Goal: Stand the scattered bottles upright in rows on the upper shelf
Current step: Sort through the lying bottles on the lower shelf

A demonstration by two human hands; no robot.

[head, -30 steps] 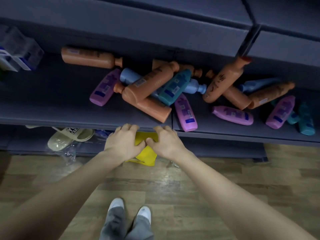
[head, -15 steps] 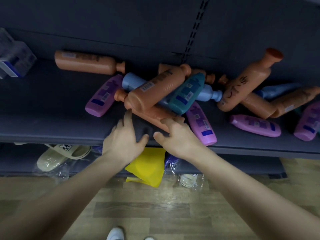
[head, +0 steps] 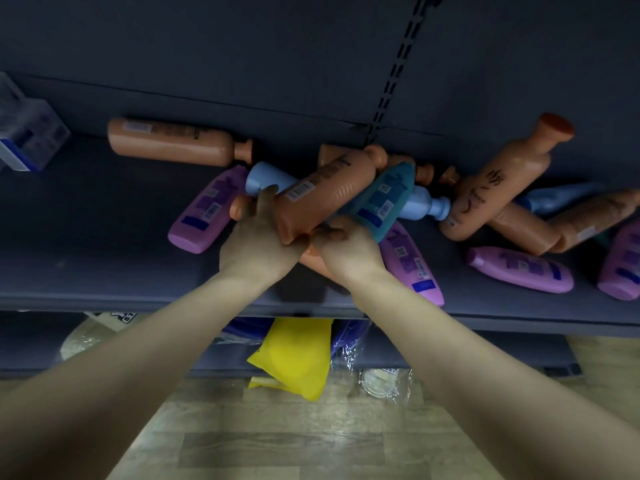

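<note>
Our hands have moved up from the shelf [head: 104, 244] edge into the pile. We judge this the first pickup. The left hand [head: 258, 244] grips the base of the top orange bottle [head: 329, 195], which lies tilted across the others, its base between our hands. The right hand [head: 348, 252] curls at that base; which bottle it holds we cannot tell. Next we must lift it clear without dragging its neighbours.

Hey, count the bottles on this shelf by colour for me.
Orange bottles: 7
Purple bottles: 4
Light blue bottles: 2
Teal bottles: 1, plus a possible sliver far right
Total: 14 clearly seen
</note>
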